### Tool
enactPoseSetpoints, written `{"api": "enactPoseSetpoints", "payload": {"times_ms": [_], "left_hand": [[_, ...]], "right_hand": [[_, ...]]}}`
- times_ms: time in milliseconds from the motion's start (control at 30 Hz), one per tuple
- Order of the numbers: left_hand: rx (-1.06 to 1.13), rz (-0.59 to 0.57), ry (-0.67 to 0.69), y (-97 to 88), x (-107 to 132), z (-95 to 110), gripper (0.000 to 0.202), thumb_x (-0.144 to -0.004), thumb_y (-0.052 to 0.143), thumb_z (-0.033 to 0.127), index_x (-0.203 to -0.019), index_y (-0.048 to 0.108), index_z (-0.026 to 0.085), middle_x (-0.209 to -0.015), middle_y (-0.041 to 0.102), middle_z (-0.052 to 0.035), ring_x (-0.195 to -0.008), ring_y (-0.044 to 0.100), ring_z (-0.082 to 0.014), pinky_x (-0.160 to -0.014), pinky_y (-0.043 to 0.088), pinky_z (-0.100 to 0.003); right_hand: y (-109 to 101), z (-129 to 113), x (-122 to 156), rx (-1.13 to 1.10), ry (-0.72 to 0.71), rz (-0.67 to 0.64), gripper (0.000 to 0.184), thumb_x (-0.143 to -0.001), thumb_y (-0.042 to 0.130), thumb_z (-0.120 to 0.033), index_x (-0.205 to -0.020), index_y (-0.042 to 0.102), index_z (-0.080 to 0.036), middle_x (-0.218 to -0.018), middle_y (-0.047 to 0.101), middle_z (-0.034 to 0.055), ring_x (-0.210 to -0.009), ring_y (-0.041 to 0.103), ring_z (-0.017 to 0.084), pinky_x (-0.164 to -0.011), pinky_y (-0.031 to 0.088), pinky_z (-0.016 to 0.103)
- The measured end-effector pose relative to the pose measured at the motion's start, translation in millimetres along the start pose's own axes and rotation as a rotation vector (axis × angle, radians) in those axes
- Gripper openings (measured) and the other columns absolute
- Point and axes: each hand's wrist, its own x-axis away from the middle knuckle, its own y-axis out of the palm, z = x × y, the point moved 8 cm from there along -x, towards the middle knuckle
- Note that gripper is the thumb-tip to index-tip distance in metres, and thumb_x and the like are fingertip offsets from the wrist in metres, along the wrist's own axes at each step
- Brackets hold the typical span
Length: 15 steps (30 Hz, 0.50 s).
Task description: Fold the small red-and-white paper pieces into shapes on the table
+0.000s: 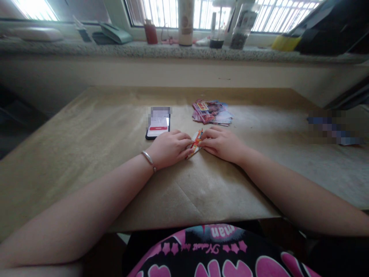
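A small folded piece of printed paper (197, 143), orange, red and white, lies slantwise on the table between my hands. My left hand (173, 149), with a silver bangle at the wrist, grips its left edge with bent fingers. From the other side, my right hand (223, 144) pinches the paper's right edge, knuckles raised. Both hands rest low on the tabletop, and their fingertips cover part of the paper. Just beyond them sits a loose pile of glossy printed sheets (211, 112), mostly pink and purple.
A phone (158, 123) with a lit screen lies behind my left hand on the tan table (86, 154). At the far right is a blurred bluish item (334, 130). Bottles and a cup stand along the granite windowsill (115, 50).
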Motion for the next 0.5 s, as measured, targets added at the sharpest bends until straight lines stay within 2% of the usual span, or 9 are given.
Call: {"api": "enactPoseSetpoints", "payload": {"times_ms": [133, 300, 500], "left_hand": [[0.008, -0.021, -0.011, 0.0, 0.6, 0.7, 0.037, -0.09, 0.046, 0.044, -0.107, 0.064, 0.016, -0.107, 0.065, -0.0085, -0.096, 0.058, -0.0205, -0.083, 0.046, -0.034], [0.026, -0.057, -0.014, 0.9, 1.1, 0.3, 0.046, -0.084, 0.053, 0.051, -0.112, 0.061, 0.016, -0.111, 0.063, -0.0094, -0.101, 0.056, -0.0233, -0.086, 0.046, -0.036], [0.023, 0.006, 0.008, 2.1, 0.6, -1.0, 0.029, -0.09, 0.047, 0.031, -0.109, 0.063, 0.016, -0.108, 0.065, -0.0086, -0.096, 0.058, -0.0197, -0.084, 0.047, -0.034]], "right_hand": [[1.7, 1.2, -0.2, -0.063, 0.012, 0.002, 0.025, -0.089, 0.047, -0.023, -0.106, 0.066, -0.02, -0.111, 0.065, 0.0053, -0.105, 0.053, 0.02, -0.093, 0.044, 0.035], [6.0, 5.2, 1.3, -0.083, 0.057, -0.004, 0.025, -0.09, 0.048, -0.028, -0.105, 0.067, -0.021, -0.108, 0.068, 0.006, -0.1, 0.059, 0.019, -0.088, 0.046, 0.034], [3.5, 1.9, 1.4, -0.072, 0.049, -0.007, 0.025, -0.089, 0.05, -0.03, -0.103, 0.069, -0.022, -0.101, 0.069, 0.0063, -0.093, 0.06, 0.019, -0.082, 0.045, 0.033]]}}
